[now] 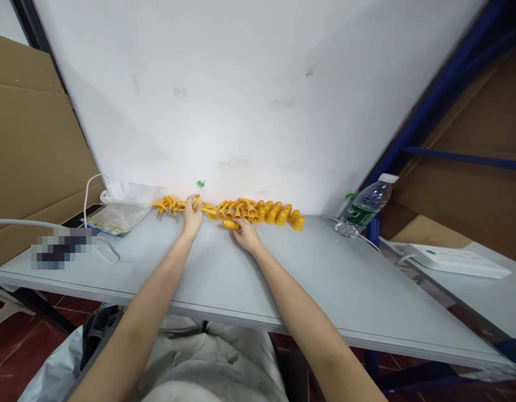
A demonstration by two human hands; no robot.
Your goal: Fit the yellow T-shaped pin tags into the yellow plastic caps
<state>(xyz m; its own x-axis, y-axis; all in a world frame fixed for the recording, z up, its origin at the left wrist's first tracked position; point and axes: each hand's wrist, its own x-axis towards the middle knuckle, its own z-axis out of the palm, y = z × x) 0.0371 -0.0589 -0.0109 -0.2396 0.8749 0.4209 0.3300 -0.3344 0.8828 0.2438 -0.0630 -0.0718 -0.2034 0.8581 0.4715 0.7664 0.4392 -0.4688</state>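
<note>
Two hands in play, and the left hand [192,215] has its fingers closed on one slim yellow piece [197,201], while the right hand [246,237] grips one round yellow part [230,225] just above the table [324,279]! Behind them by the wall runs the line-up, yellow cups [271,216] too overlapped for a sure count, with one bottle [366,206] well off right. Both forearms stretch forward, converging, left fingers pointing up, right hand angled leftward.

Bright ctr, darker btm, wide-angle distort.
</note>
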